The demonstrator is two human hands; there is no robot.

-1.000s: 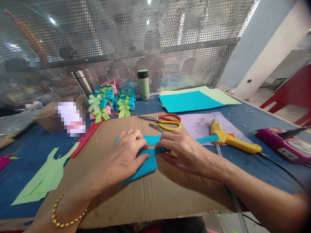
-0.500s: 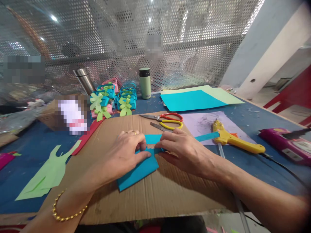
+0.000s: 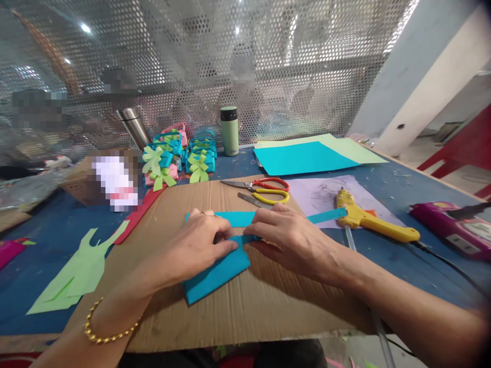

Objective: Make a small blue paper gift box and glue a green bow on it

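Note:
A folded piece of blue paper (image 3: 218,280) lies on the brown cardboard sheet (image 3: 291,312), its near part angled toward me. My left hand (image 3: 203,237) rests on it, fingers curled and thumb pressed on its upper part. Close by, my right hand (image 3: 282,235) pinches the paper's right end between thumb and fingers; the fingertips partly hide the fold. Behind both hands runs a flat blue band of paper (image 3: 236,219); whether it joins the folded piece is hidden. Scissors (image 3: 270,191) with red and yellow handles lie just beyond the fingers.
To the right, a yellow glue gun (image 3: 378,225) lies by a narrow blue strip (image 3: 326,215). Blue sheets (image 3: 307,159) and a green bottle (image 3: 229,135) are at the back. Several small paper baskets (image 3: 199,158) stand back left. Green paper scraps (image 3: 76,276) lie left.
More of the blue band shows behind my left hand, out to its left side. The left fingers have shifted slightly on the paper; my right hand stays in place.

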